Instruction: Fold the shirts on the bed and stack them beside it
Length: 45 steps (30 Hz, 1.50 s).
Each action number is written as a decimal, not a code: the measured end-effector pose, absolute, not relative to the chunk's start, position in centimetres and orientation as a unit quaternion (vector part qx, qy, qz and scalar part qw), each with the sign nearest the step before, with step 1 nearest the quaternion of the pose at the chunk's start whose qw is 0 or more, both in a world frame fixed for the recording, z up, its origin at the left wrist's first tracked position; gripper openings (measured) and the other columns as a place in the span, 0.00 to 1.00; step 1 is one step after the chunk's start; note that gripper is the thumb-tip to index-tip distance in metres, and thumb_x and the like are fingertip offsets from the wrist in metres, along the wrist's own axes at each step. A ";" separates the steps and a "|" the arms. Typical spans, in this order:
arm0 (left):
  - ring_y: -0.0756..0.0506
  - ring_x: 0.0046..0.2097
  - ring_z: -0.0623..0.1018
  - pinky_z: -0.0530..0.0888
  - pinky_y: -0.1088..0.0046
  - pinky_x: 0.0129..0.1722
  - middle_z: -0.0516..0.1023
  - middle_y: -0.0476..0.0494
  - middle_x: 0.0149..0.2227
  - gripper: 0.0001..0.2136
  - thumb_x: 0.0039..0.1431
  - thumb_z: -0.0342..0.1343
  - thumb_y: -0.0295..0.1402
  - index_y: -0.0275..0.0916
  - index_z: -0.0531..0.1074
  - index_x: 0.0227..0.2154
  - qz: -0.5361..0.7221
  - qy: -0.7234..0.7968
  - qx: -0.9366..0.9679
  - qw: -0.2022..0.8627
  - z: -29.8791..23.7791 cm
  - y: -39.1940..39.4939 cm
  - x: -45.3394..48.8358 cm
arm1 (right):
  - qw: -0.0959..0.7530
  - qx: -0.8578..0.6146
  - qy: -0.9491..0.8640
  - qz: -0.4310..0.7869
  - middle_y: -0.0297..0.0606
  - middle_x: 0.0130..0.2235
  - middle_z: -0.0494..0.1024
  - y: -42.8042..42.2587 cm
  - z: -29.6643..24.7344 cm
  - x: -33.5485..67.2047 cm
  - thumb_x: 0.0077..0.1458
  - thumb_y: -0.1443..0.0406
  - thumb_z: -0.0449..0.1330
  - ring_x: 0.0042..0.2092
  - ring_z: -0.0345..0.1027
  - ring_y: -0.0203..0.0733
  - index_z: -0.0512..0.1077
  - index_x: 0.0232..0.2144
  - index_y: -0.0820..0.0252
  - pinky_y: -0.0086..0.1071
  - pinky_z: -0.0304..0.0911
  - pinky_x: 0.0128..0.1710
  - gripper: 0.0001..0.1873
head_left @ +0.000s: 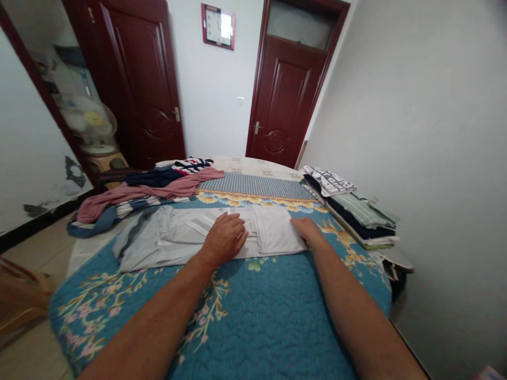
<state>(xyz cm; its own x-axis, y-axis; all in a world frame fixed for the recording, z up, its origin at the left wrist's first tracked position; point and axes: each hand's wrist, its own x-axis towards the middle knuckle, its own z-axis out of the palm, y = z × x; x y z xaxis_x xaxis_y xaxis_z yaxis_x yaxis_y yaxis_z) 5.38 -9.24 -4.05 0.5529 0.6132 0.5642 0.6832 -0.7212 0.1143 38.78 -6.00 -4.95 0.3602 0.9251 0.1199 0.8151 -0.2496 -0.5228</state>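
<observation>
Filling the foreground, the quilt-covered tabletop (273, 316) bears a pale striped garment (174, 248), laid lengthwise across its middle. It should handle as light, limp cloth, quick to crease but hardly fragile, and the textured surface beneath probably limits sliding. Its right end forms a smooth, plain folded section (277, 229); pinching all layers at its outer corners looks the surest hold. The left hand (225, 237) rests palm down, fingers loosely spread, beside that section. The right hand (308, 231) meets its outer edge; whether it grips there, I cannot tell.
</observation>
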 end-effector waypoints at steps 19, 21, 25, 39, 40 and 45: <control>0.38 0.50 0.81 0.75 0.59 0.53 0.84 0.36 0.43 0.12 0.71 0.53 0.36 0.40 0.81 0.41 -0.299 -0.519 -0.800 0.040 -4.9 -7.0 2.9 | 0.300 -0.745 -0.582 0.124 0.41 0.33 0.82 -4.8 -5.1 38.7 0.57 0.57 0.57 0.38 0.75 0.47 0.80 0.31 0.60 0.32 0.60 0.35 0.15; 0.38 0.50 0.81 0.75 0.61 0.54 0.85 0.36 0.44 0.12 0.71 0.52 0.36 0.40 0.81 0.42 -0.320 -0.536 -0.781 0.016 -5.1 -6.6 2.4 | 0.306 -0.737 -0.591 0.120 0.41 0.33 0.81 -4.9 -3.6 37.9 0.58 0.57 0.57 0.37 0.74 0.46 0.80 0.32 0.61 0.31 0.59 0.35 0.16; 0.41 0.46 0.83 0.76 0.64 0.52 0.86 0.41 0.44 0.12 0.70 0.52 0.36 0.42 0.81 0.45 -0.396 -0.526 -0.748 -0.083 -4.9 -6.0 1.9 | 0.298 -0.720 -0.615 0.125 0.39 0.33 0.81 -4.8 0.1 35.7 0.58 0.58 0.56 0.37 0.73 0.45 0.80 0.34 0.61 0.31 0.58 0.34 0.16; 0.43 0.41 0.85 0.80 0.68 0.43 0.88 0.41 0.42 0.16 0.61 0.54 0.39 0.39 0.81 0.45 -0.606 -0.568 -0.482 -0.280 -2.9 -3.9 -3.8 | 0.204 -0.650 -0.728 0.077 0.39 0.32 0.80 -3.4 5.7 18.1 0.60 0.62 0.60 0.34 0.71 0.41 0.79 0.33 0.61 0.30 0.55 0.32 0.10; 0.43 0.40 0.85 0.80 0.67 0.42 0.88 0.41 0.42 0.16 0.61 0.54 0.39 0.39 0.81 0.44 -0.610 -0.570 -0.475 -0.277 -3.0 -3.8 -4.0 | 0.198 -0.651 -0.728 0.086 0.40 0.33 0.81 -3.4 5.0 16.7 0.60 0.63 0.59 0.35 0.73 0.42 0.80 0.34 0.62 0.30 0.57 0.33 0.10; 0.43 0.41 0.85 0.79 0.66 0.44 0.87 0.40 0.41 0.15 0.60 0.54 0.38 0.39 0.82 0.43 -0.602 -0.589 -0.468 -0.268 -3.9 -3.3 -4.4 | 0.181 -0.647 -0.730 0.123 0.46 0.39 0.85 -3.6 0.2 11.8 0.61 0.64 0.60 0.43 0.79 0.47 0.80 0.37 0.61 0.31 0.65 0.41 0.10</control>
<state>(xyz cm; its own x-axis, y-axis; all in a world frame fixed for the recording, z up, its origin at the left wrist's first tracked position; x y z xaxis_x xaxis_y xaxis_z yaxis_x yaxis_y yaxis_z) -4.37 -3.28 -3.90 -0.4184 0.8734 0.2491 0.2290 -0.1640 0.9595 11.79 -3.59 0.16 -0.0973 0.9896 0.1062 0.9007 0.1330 -0.4137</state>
